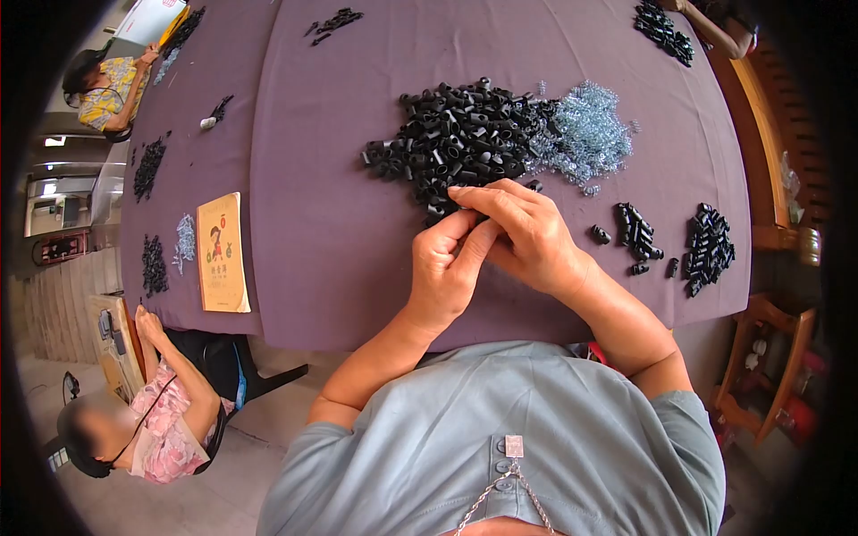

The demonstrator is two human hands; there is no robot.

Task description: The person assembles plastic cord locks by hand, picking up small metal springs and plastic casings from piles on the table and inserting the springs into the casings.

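Note:
My left hand [444,268] and my right hand [534,234] meet at the near edge of a large heap of black plastic parts [460,134]. The fingers of both hands are bent and pressed together; what lies between them is too small and hidden to make out. Touching the heap on its right is a pile of clear bluish springs [590,129]. To the right of my right hand lie a loose black piece [601,234], a small group of black pieces [636,232] and a larger group [709,250].
A purple cloth [331,179] covers the table. A yellow booklet [223,255] lies at the left, near small piles of black parts and springs. Two people sit along the left side; another person's arm [719,34] reaches in at the top right. A wooden rack stands at the right.

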